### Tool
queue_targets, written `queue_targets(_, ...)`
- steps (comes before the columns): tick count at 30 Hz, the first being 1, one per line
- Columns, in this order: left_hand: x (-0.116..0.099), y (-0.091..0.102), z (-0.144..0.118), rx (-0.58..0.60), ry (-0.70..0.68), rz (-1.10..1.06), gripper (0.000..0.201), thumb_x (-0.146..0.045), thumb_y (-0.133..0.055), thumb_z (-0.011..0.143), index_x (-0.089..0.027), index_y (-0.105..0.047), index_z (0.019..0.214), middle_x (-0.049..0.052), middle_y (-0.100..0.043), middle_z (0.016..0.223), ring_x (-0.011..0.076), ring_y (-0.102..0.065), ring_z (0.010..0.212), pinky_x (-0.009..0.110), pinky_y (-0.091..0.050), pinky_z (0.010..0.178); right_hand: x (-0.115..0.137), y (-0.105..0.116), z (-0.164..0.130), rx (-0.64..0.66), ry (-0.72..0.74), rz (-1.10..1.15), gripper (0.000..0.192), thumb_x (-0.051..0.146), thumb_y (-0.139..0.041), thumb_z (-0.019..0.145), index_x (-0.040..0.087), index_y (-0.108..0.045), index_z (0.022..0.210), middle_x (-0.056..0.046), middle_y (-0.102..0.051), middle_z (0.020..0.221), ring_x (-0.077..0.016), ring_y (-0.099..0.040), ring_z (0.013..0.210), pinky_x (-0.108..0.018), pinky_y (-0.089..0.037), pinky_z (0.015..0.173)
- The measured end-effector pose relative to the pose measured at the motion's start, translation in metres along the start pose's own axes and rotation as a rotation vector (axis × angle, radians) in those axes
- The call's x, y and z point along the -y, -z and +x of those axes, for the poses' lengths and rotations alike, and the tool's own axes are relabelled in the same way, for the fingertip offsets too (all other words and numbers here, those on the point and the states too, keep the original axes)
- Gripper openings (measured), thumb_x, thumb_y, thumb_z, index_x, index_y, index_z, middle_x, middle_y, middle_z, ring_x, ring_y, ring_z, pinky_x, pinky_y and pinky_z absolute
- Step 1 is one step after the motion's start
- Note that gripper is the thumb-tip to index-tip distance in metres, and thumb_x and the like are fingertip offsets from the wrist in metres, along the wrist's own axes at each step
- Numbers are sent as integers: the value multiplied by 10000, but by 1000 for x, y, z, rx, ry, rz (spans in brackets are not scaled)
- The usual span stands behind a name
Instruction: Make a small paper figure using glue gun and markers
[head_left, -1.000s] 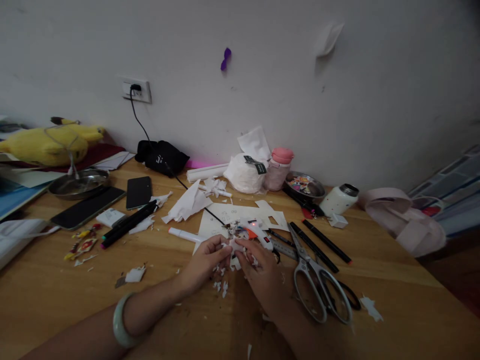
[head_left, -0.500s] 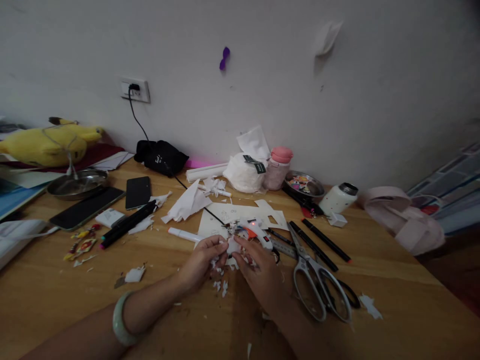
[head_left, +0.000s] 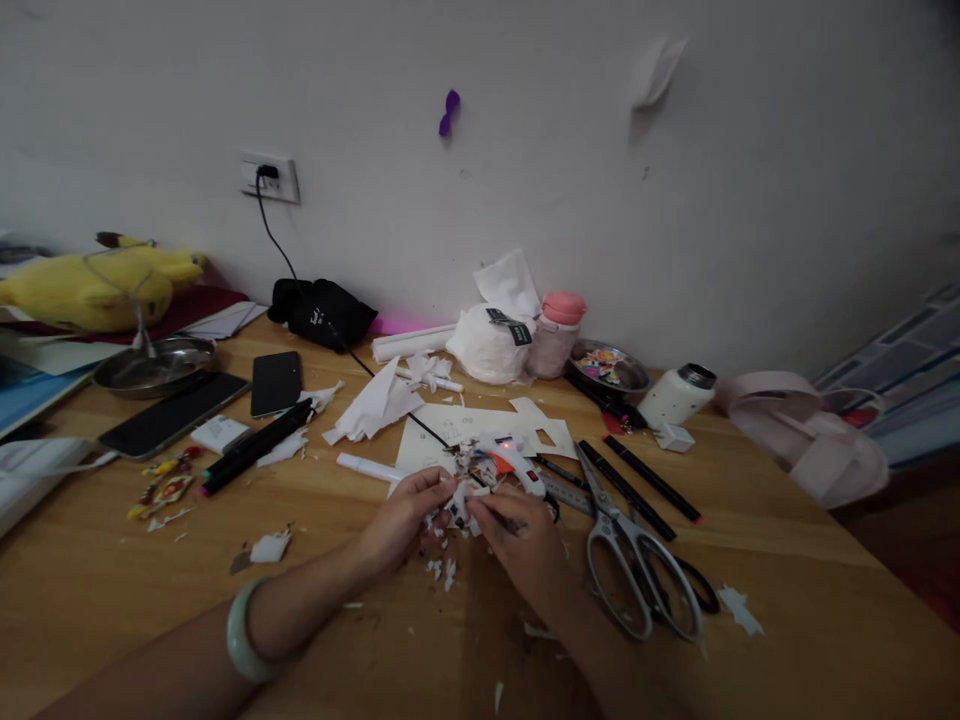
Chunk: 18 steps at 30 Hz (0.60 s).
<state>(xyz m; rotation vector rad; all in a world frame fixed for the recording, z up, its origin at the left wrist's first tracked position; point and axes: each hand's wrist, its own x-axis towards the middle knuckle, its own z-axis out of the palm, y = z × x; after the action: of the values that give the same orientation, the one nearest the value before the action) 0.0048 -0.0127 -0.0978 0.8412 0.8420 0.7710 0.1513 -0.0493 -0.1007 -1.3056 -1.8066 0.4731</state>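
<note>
A wooden counter [head_left: 750, 600] is spreading out under both forearms, which are reaching in from the near edge and meeting at its middle. The left forearm is lying low and angled toward the right, wearing a pale green bangle [head_left: 241, 632] at the wrist. The left hand [head_left: 401, 518] is curling its fingers closed around a small white paper piece [head_left: 459, 503], pinching it from the left side. The right hand [head_left: 519, 545] is coming in palm down from the opposite side, its fingertips closing on the same paper piece, so the piece is sitting between the two hands just above the counter. Just right of the right hand, large grey scissors [head_left: 637, 570] are lying flat with the blades pointing away. Directly beyond the hands, a white glue gun [head_left: 514, 462] is resting with a small red light glowing. White paper scraps [head_left: 442, 572] are lying scattered beneath the hands. Any writing on the nearby objects is too small to read.
</note>
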Motion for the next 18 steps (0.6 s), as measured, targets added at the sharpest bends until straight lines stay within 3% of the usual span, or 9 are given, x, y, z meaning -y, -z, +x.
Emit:
queue_targets(6, 1, -1, 0, 21, -16, -19, 275, -347, -666, 623, -152, -472, 627, -72, -431, 470, 26, -332, 372, 132, -204, 338, -5, -3, -2, -43, -32, 15, 173, 302, -581, 745, 153, -667, 760, -32, -589, 641, -130, -516, 615, -232, -403, 574)
queue_targets(18, 1, -1, 0, 18, -16, 0, 294, -379, -667, 613, -153, -478, 619, -76, -418, 450, 29, -315, 357, 143, -189, 339, -4, -3, -2, -39, -3, -32, 151, 276, -562, 750, 157, -653, 765, -16, -539, 605, -114, -475, 564, -226, -387, 553)
